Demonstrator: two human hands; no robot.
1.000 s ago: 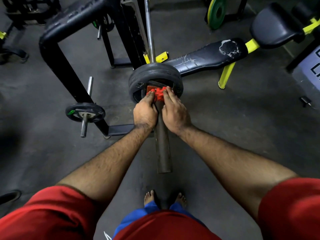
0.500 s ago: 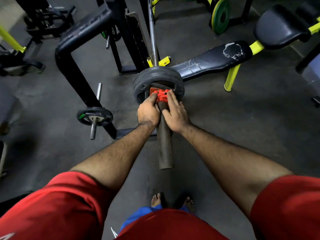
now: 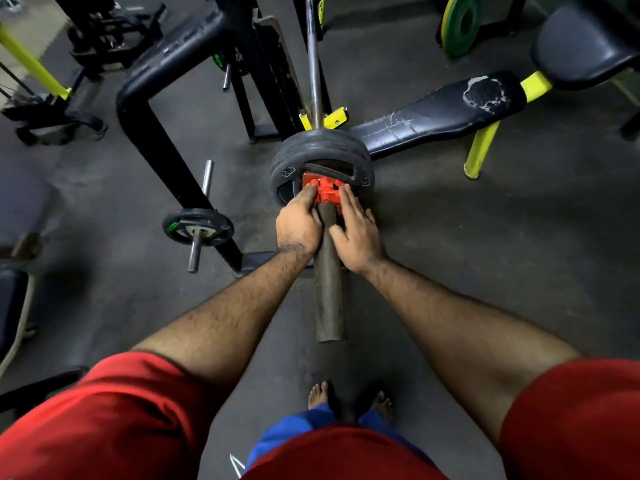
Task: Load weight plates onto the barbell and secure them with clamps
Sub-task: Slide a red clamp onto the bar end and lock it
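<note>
On the near end of the barbell sleeve [image 3: 329, 271], head view: a red clamp [image 3: 323, 195] is sitting pressed against the outer face of the dark weight plates [image 3: 322, 150], which are resting stacked at the inner stop of the sleeve, presumably so nothing can slide outward.

Left hand [image 3: 298, 227]: its grip is curling around the left side of the clamp, fingers closed on it, heel lying along the sleeve.

Right hand [image 3: 358, 237]: its grip is holding the clamp's right side, fingers lying long and fairly flat against it, thumb resting on the sleeve; likely steadying or squeezing the collar shut from both sides.

Whether the clamp's lever is locked cannot be told.

Bar shaft [image 3: 313, 57]: running away from the plates over a yellow rack hook [image 3: 334, 117].

Nearby stock: a small plate [image 3: 198, 226] hanging on a storage peg to the left, a green plate [image 3: 462, 24] standing far right, a worn bench pad [image 3: 450, 110] lying beside the plates.
</note>
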